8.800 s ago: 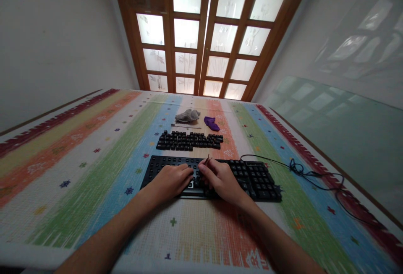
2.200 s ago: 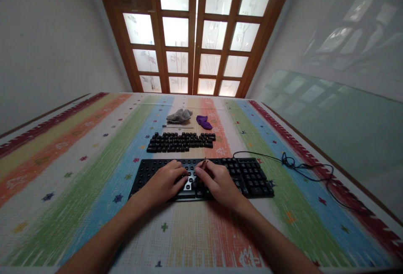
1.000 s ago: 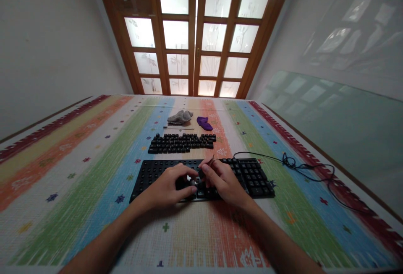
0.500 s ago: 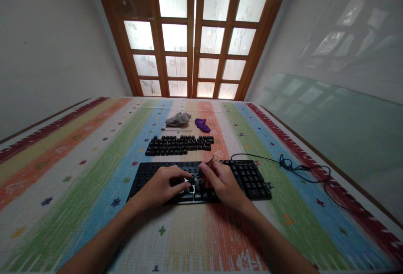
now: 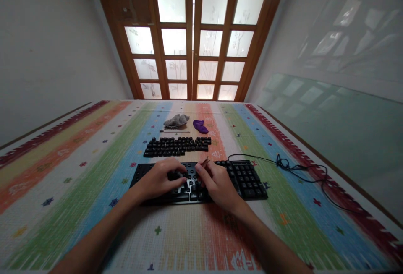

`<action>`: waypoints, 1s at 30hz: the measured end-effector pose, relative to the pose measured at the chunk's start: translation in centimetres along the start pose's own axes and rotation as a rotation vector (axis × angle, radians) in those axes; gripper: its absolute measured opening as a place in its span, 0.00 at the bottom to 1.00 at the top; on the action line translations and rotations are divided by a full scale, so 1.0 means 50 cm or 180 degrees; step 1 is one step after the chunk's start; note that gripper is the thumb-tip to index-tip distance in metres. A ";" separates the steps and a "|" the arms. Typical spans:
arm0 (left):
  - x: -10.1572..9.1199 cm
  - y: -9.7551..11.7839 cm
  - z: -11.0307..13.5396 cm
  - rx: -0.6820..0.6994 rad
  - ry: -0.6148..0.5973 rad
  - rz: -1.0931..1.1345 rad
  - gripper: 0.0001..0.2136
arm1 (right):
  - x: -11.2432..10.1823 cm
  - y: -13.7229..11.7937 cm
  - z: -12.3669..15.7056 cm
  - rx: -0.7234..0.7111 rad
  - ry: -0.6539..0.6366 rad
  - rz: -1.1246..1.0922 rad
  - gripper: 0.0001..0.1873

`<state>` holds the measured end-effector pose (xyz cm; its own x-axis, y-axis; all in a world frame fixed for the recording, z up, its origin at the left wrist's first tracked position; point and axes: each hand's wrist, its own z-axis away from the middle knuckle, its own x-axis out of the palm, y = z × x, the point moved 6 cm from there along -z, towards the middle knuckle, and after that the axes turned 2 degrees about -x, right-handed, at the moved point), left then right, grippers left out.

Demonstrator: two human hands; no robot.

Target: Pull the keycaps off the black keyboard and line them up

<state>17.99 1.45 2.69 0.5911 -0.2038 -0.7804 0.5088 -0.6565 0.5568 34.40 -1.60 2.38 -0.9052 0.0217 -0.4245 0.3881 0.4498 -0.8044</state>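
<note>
A black keyboard (image 5: 248,177) lies before me on the tablecloth, with many keycaps off its left and middle part and the keys still on at its right end. My left hand (image 5: 162,177) rests over the bare left-middle part, its thumb and index finger apart with nothing visible between them. Over the middle, my right hand (image 5: 217,181) pinches a small brownish tool with thin prongs (image 5: 205,161), its tips pointing up. The tool's lower part is hidden by my fingers. Beyond the keyboard, loose black keycaps (image 5: 176,146) are laid out in rows.
A grey cloth (image 5: 176,121), a purple cloth (image 5: 200,126) and a thin stick-like tool (image 5: 174,131) lie behind the keycaps. The keyboard's black cable (image 5: 291,165) is tangled to the right. Beneath everything is a striped tablecloth (image 5: 176,240); walls flank the table.
My left hand has shifted slightly forward over the keyboard, thumb and index finger still apart. My right hand keeps its pinch on the tool. The camera view has shifted a little.
</note>
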 end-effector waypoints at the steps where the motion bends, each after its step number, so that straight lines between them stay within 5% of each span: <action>1: -0.008 -0.004 -0.008 0.0036 0.0100 -0.0101 0.06 | -0.001 -0.001 0.000 -0.0006 0.0010 0.0005 0.15; 5: -0.020 -0.024 -0.053 0.0208 0.0338 -0.0688 0.05 | -0.005 -0.008 0.000 -0.0070 0.0066 0.0103 0.16; 14: 0.042 -0.072 -0.144 0.0260 -0.0158 -0.1596 0.04 | -0.008 -0.003 0.003 -0.0103 0.0149 0.0375 0.15; 30: 0.053 -0.085 -0.151 0.0196 -0.0222 -0.1958 0.06 | -0.004 -0.008 0.007 -0.0102 0.0017 0.0455 0.13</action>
<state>22.10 9.20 0.40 0.1579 0.1795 -0.9710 0.7049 -0.7092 -0.0165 34.51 -2.10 2.63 -0.8421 0.0922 -0.5315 0.5073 0.4700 -0.7223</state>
